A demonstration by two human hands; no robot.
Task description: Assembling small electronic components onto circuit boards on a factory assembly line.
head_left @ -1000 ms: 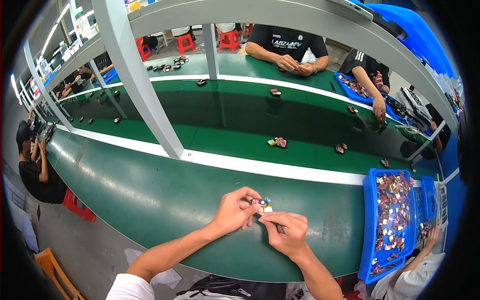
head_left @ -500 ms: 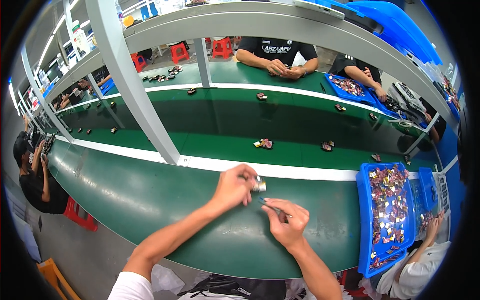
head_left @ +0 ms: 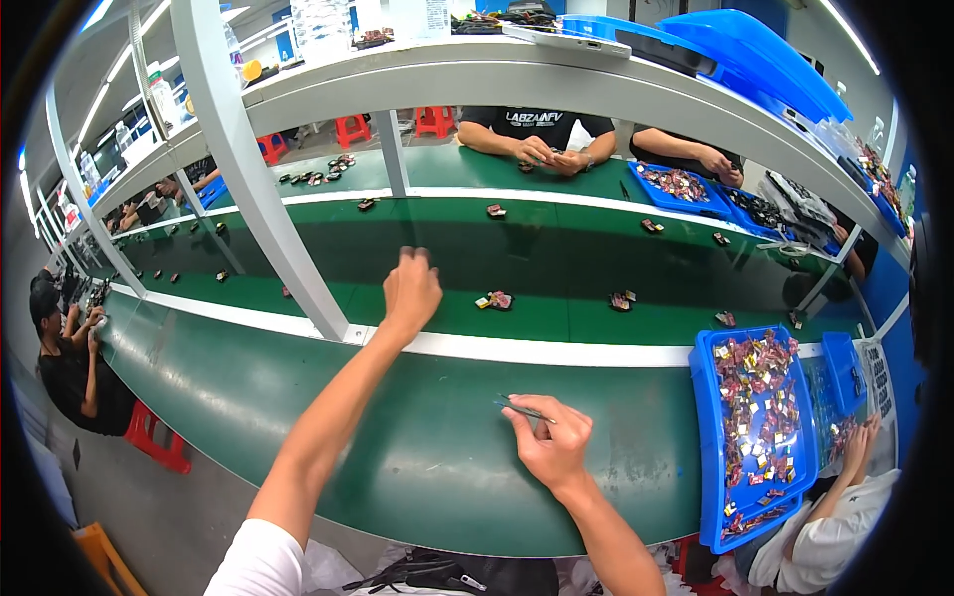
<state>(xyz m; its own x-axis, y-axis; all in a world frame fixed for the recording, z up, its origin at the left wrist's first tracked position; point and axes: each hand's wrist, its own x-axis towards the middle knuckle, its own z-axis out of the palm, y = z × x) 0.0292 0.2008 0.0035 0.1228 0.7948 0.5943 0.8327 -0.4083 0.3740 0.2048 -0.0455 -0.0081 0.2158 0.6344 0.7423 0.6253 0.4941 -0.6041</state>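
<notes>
My left hand (head_left: 412, 290) is stretched forward over the green conveyor belt (head_left: 556, 248). Its fingers are smeared by motion, so I cannot see whether anything is in them. Above the green worktop (head_left: 417, 437), my right hand (head_left: 556, 442) is closed around thin dark tweezers (head_left: 525, 408), their tip pointing left. To the right of the left hand, a small cluster of black, reddish and yellow-white parts (head_left: 495, 300) lies on the belt, apart from the fingers.
A blue tray (head_left: 708, 437) full of small reddish parts stands at the right. A grey post (head_left: 263, 179) and an overhead shelf (head_left: 447, 74) frame the belt. Co-workers sit across it, with a person's hands (head_left: 552, 156) at work; others are at far left and right.
My left hand has moved forward and left, from the worktop to over the belt. The small yellow-white part it held no longer shows. My right hand has shifted slightly left, keeping the tweezers.
</notes>
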